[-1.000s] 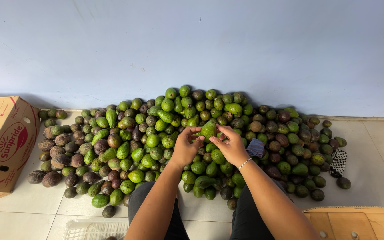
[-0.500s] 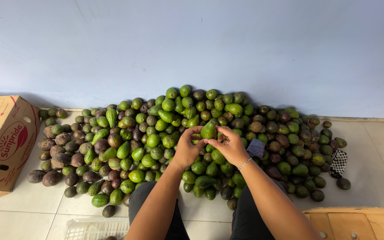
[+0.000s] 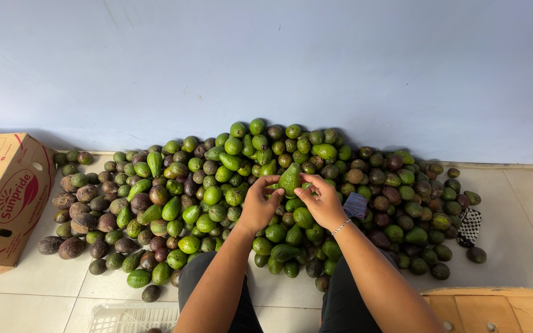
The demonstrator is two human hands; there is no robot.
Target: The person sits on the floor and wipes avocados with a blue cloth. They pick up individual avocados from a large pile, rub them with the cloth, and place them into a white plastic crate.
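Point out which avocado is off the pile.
The green avocado held up between the left hand and right hand; the rest lie on the floor.

The green avocado (image 3: 290, 177) is now standing more upright between the two hands, its narrow end pointing up, where a second ago it was lying lower and more tilted. The left hand (image 3: 259, 203) and right hand (image 3: 323, 200) are closing in, fingertips working around its lower part.

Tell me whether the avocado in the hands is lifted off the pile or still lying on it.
Lifted. The green avocado sits narrow end up between the left hand and right hand, held by the fingertips above the pile.
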